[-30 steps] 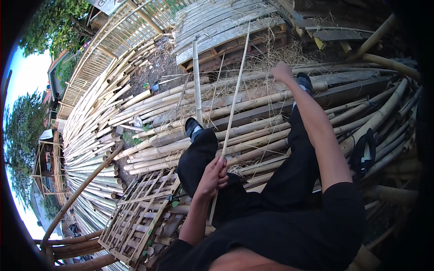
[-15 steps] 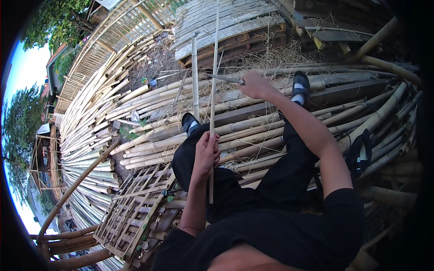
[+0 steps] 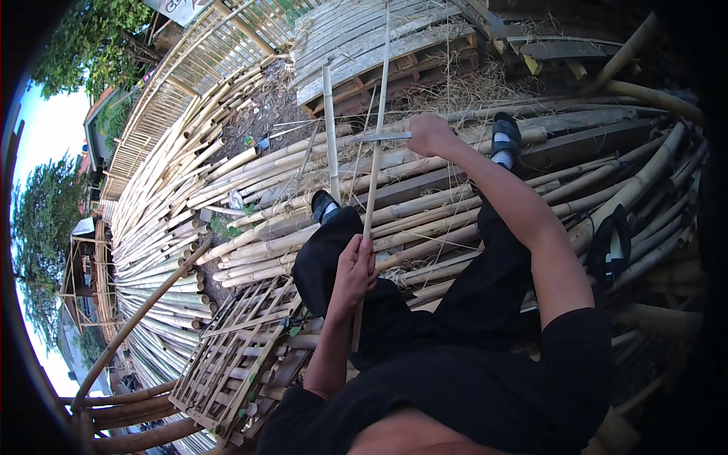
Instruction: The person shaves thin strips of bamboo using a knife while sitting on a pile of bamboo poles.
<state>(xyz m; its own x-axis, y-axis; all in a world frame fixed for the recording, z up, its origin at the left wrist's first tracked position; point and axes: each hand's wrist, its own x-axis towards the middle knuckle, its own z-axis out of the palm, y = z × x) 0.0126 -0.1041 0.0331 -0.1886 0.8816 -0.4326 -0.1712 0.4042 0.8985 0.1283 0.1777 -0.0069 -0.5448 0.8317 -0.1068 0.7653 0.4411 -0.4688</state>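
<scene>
My left hand (image 3: 354, 269) is wrapped round a long, thin bamboo strip (image 3: 374, 171), which rises away from me past my knee. Its lower end comes out below my fist, in front of my dark trousers. In my right hand (image 3: 432, 136) is a knife; its handle is hidden in my fist. The knife blade (image 3: 383, 137) points left and lies across the strip, well above my left hand. A thin sliver hangs beside the strip near the blade. To the left, a wider split bamboo piece (image 3: 331, 133) stands upright by my left foot.
Many bamboo poles (image 3: 167, 250) lie in rows to the left, and more run under my feet. A slatted wooden platform (image 3: 379, 53) is ahead, with straw beside it. A bamboo lattice (image 3: 235, 353) sits at lower left, near a slanting pole (image 3: 140, 326).
The strip's far end has swung right and the strip now leans. The knife stays across it, its blade turned flatter. My right hand has shifted slightly right, and the view has tilted a little.
</scene>
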